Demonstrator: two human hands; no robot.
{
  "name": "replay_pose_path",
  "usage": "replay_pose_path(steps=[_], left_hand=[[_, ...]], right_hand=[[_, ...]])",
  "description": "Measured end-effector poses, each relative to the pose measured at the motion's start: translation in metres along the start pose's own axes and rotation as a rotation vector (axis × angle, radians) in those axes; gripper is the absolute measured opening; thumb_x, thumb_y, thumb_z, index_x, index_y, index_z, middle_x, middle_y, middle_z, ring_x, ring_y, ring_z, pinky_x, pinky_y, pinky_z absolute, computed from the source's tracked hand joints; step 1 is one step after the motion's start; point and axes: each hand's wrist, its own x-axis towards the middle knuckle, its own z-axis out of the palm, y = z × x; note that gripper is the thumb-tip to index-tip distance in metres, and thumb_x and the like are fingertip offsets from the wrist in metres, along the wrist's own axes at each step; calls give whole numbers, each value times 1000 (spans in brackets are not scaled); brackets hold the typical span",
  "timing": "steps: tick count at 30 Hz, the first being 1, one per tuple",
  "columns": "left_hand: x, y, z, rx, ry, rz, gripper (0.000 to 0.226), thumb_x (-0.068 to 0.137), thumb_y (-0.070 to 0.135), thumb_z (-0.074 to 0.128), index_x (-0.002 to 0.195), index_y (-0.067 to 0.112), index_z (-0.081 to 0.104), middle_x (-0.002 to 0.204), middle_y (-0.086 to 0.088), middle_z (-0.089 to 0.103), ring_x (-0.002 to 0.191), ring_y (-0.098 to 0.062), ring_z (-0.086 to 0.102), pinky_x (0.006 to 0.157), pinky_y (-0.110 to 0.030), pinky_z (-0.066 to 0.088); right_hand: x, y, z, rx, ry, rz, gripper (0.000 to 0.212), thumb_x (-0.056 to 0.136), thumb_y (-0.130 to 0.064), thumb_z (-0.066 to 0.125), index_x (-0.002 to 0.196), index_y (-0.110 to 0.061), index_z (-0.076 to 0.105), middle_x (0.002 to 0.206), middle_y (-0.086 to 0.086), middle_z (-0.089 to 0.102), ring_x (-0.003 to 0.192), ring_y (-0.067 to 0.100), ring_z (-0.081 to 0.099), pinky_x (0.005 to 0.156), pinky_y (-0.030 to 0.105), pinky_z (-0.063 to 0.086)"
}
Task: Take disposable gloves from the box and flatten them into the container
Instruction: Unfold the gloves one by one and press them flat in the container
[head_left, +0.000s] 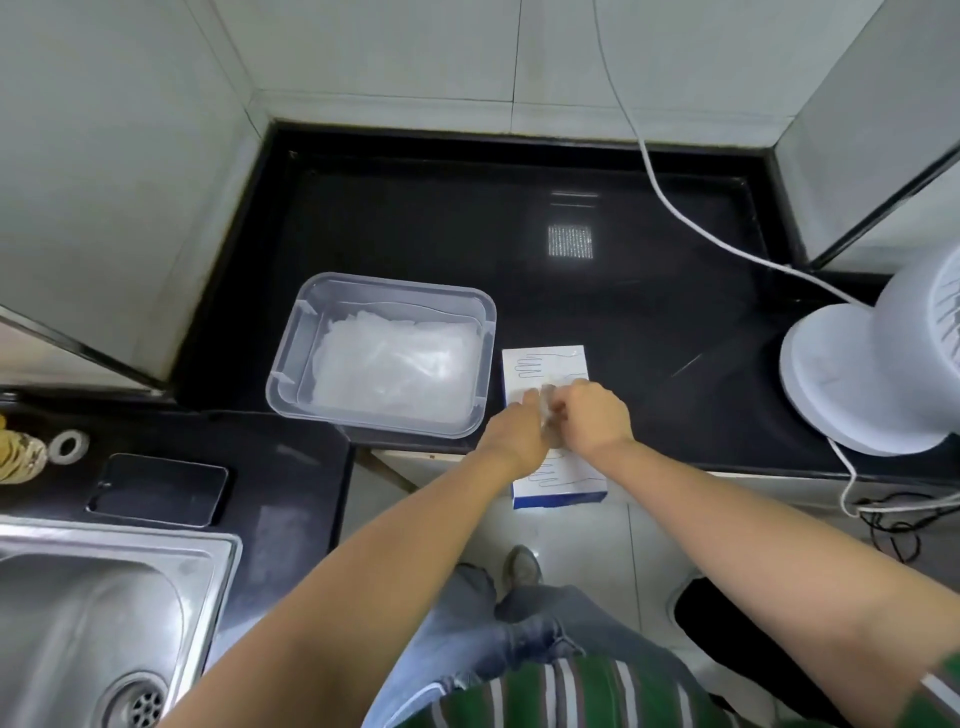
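Head view. Box (545, 366) of disposable gloves lies flat on the black desk (623, 291), with its near end overhanging the desk edge. Left hand (514, 434) and right hand (597, 415) meet over the middle of the box, fingers curled. Both appear to pinch a thin clear glove (549, 415) between them, though it is blurred and hard to make out. Clear container (291, 364) stands just left of the box, not touching it. It holds a layer of flattened gloves (395, 369). Sink (78, 597) at lower left; white fan (841, 374) at right.
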Motion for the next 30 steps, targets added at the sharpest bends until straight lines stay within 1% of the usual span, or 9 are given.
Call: replay_pose_path(steps=[5,8,10,12,15,17,25,28,30], left_hand=[[1,-2,-6,-50,13,38,48,95,14,46,142,14,34,127,-14,60,110,-33,58,84,-34,43],[-2,-2,-7,-42,9,35,59,96,13,47,150,16,25,133,-13,56,116,-32,56,91,-34,42],[-2,-2,-6,-37,21,35,63,95,12,48,152,18,21,132,-13,57,115,-32,56,91,-34,43],[-1,-2,-6,-61,26,20,63,95,12,47,152,19,20,126,-15,60,109,-32,59,86,-35,45],[1,-5,-5,-101,34,-7,65,96,16,47,153,19,16,124,-14,61,104,-31,61,85,-37,49],[1,-6,-5,-121,35,-15,65,97,17,48,153,20,14,125,-13,60,103,-31,61,86,-37,51],[1,-6,-4,-97,-5,-5,69,98,19,48,155,18,9,129,-11,59,106,-30,61,93,-40,51],[1,-6,-6,-104,-15,0,69,97,17,46,155,17,8,126,-14,60,105,-31,62,91,-39,51],[-2,-4,-7,-119,-18,13,67,98,15,44,155,16,8,125,-14,60,103,-30,62,87,-36,51]], right_hand=[[4,0,-2,117,0,29,22,88,-16,53,92,-20,74,96,0,66,78,21,59,64,27,43],[7,0,-6,298,9,51,21,89,-19,50,77,-13,66,88,3,64,75,23,58,64,35,48],[11,3,-8,362,17,30,19,89,-20,53,74,-17,63,90,3,64,79,24,62,70,38,53],[8,2,-9,289,-23,4,8,87,-23,60,84,-27,67,102,-1,61,87,23,64,70,33,53],[6,-1,0,109,-50,-25,30,86,-23,64,115,-30,68,117,0,51,93,26,63,70,28,44],[6,-3,3,42,-21,-37,31,90,-21,61,119,-29,67,116,2,51,93,27,63,70,28,41],[9,-6,1,124,47,42,19,88,-16,59,88,-22,77,100,-2,60,77,21,57,62,27,43],[12,-1,-3,399,-12,116,18,86,-20,62,70,-28,67,82,-12,60,79,17,60,66,27,47],[13,6,-9,680,-48,135,23,88,-18,63,67,-26,63,78,-8,62,81,17,61,69,28,49]])
